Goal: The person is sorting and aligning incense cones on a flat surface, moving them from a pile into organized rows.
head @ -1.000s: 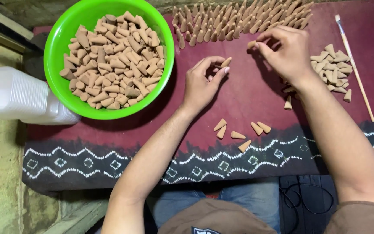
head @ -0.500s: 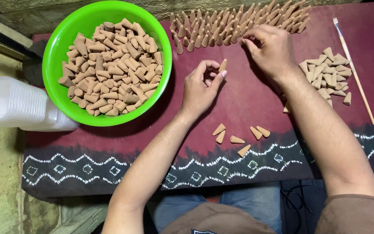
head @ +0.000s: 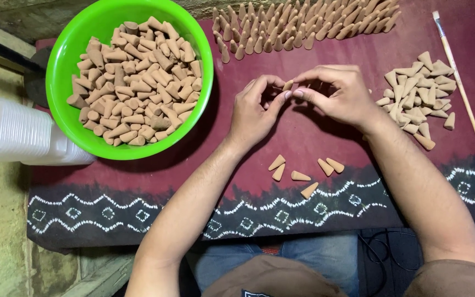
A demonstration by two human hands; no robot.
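Observation:
My left hand [head: 255,110] pinches a small tan cone [head: 288,84] between thumb and fingertips above the dark red cloth [head: 155,181]. My right hand [head: 341,96] meets it from the right, its thumb and forefinger closed on the same cone. Just below the hands, several loose cones [head: 301,176] lie flat on the cloth. A row of upright cones [head: 303,25] stands along the far edge. A green bowl [head: 67,49] heaped with cones sits to the left of my left hand.
A loose pile of cones [head: 416,93] lies to the right of my right hand, and a thin paintbrush [head: 460,82] beside it. A white plastic container [head: 17,132] lies at the left, off the cloth. The cloth's front border has a white pattern.
My right hand has come back down from the row of upright cones to my left hand. Both hands now meet on the cone that the left hand was holding.

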